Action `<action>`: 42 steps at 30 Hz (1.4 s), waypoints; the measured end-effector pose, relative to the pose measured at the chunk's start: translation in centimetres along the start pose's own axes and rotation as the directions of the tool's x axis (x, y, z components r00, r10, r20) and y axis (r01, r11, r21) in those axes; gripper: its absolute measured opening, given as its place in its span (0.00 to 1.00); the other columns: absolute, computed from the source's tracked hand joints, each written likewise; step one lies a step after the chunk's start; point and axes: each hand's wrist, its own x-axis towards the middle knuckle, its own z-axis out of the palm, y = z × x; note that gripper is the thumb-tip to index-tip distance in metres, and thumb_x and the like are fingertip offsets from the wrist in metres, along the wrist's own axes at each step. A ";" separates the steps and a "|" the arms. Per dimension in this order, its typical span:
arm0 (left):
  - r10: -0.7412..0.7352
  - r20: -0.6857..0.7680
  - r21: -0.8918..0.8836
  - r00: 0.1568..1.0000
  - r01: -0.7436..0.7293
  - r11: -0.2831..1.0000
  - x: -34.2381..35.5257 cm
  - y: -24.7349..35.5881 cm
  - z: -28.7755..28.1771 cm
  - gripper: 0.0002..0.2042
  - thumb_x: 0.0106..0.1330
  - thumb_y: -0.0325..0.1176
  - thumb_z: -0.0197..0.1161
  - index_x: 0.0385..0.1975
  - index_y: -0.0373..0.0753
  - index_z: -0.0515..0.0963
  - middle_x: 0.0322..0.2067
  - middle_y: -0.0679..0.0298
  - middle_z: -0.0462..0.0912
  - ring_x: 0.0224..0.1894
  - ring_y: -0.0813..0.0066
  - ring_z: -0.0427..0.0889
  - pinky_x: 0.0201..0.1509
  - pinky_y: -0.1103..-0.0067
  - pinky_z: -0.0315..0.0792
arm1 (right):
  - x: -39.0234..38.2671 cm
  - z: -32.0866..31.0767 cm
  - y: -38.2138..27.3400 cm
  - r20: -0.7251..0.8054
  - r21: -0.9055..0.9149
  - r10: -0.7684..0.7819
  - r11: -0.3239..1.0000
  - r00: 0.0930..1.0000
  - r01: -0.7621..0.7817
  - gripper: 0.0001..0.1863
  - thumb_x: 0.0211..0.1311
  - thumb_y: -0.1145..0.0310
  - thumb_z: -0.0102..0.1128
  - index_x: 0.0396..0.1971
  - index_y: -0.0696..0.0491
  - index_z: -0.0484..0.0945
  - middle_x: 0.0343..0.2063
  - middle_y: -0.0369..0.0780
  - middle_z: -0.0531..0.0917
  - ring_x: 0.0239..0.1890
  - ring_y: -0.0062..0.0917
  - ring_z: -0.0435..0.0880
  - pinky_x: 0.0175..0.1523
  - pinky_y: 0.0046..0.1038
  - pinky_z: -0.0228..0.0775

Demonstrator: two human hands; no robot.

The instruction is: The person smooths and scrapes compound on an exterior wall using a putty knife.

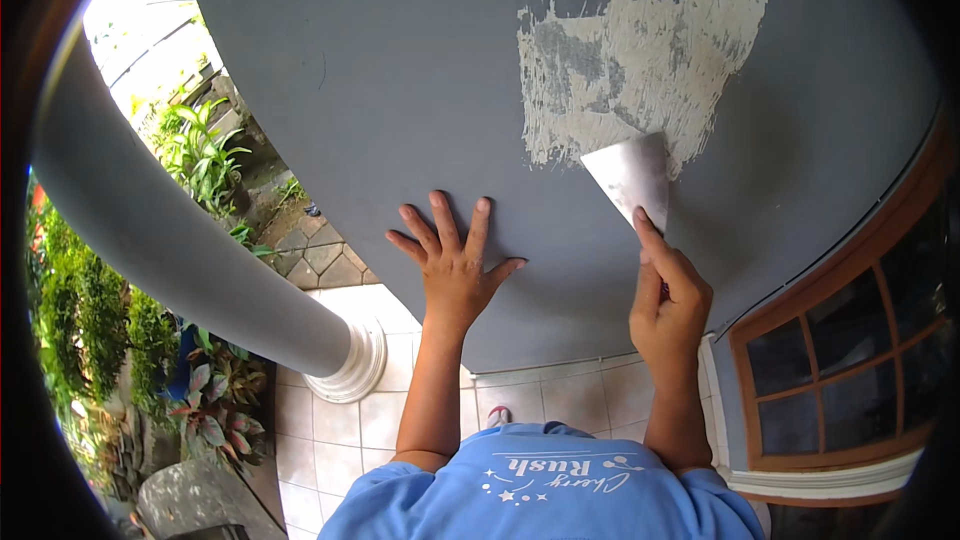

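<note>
Left hand (pixel 452 275): flat, 5 fingers (pixel 446 225) spread | right hand (pixel 675 295): curled, index finger (pixel 651 237) extended

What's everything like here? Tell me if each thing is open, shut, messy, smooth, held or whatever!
Grey wall: mostly smooth.
Pale patch: rough, streaky, with ragged edges.
Putty knife: held, blade at the patch's lower edge.
Right hand: closed on the putty knife.
Left hand: open, fingers spread against the wall.
Column: standing.
Window: panes dark; shut or ajar, can't tell.

The fisheye view looks down from the wearer's head; it faces the grey wall (pixel 470 120) close by.
</note>
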 end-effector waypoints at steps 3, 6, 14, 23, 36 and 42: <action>0.029 -0.001 -0.020 1.000 -0.029 0.999 0.1 0.7 0.2 0.60 0.42 0.65 0.73 0.74 0.51 0.46 0.72 0.36 0.25 0.70 0.26 0.18 0.62 0.33 0.18 | 1.7 2.3 -1.8 0.023 0.018 0.001 1.000 1.000 -0.001 0.26 0.60 0.81 0.56 0.57 0.42 0.79 0.18 0.39 0.74 0.17 0.28 0.75 0.24 0.28 0.68; 0.053 -0.012 -0.012 0.999 -0.054 0.998 -0.3 0.0 0.5 0.59 0.43 0.65 0.72 0.74 0.49 0.46 0.71 0.34 0.26 0.70 0.25 0.18 0.62 0.33 0.18 | 1.2 1.4 -2.5 0.030 -0.031 0.022 0.999 0.999 -0.021 0.26 0.59 0.80 0.57 0.56 0.41 0.80 0.18 0.39 0.74 0.17 0.30 0.76 0.24 0.29 0.70; 0.079 -0.031 0.007 0.996 -0.078 0.997 -1.2 -0.3 1.4 0.58 0.48 0.66 0.70 0.74 0.47 0.43 0.69 0.28 0.25 0.68 0.20 0.18 0.59 0.30 0.19 | -0.4 -0.5 -2.4 -0.017 -0.184 0.107 0.977 0.994 -0.108 0.26 0.58 0.79 0.58 0.55 0.40 0.80 0.18 0.37 0.74 0.16 0.26 0.75 0.22 0.27 0.68; 0.102 -0.026 -0.007 0.994 -0.102 0.995 -0.8 -0.2 1.3 0.59 0.49 0.66 0.69 0.74 0.47 0.40 0.68 0.26 0.25 0.66 0.16 0.18 0.56 0.27 0.19 | -0.6 0.7 -1.5 -0.082 -0.123 0.102 0.986 0.991 -0.112 0.25 0.58 0.80 0.59 0.54 0.41 0.82 0.15 0.35 0.71 0.14 0.21 0.70 0.20 0.24 0.63; 0.115 -0.002 -0.059 0.993 -0.115 0.992 -1.3 -0.5 2.3 0.59 0.51 0.67 0.67 0.74 0.46 0.38 0.68 0.25 0.24 0.65 0.14 0.17 0.54 0.26 0.19 | -1.6 2.7 -1.9 -0.176 -0.027 0.090 0.995 0.980 -0.096 0.24 0.59 0.81 0.58 0.54 0.43 0.82 0.16 0.35 0.72 0.14 0.20 0.69 0.21 0.24 0.64; 0.111 -0.007 -0.053 0.994 -0.111 0.992 -1.1 -0.5 2.3 0.57 0.52 0.67 0.66 0.74 0.48 0.39 0.68 0.25 0.24 0.65 0.12 0.18 0.53 0.25 0.20 | -1.3 4.7 -2.2 -0.194 0.011 0.121 0.993 0.974 -0.121 0.24 0.60 0.80 0.57 0.56 0.44 0.80 0.16 0.36 0.72 0.14 0.22 0.70 0.21 0.24 0.64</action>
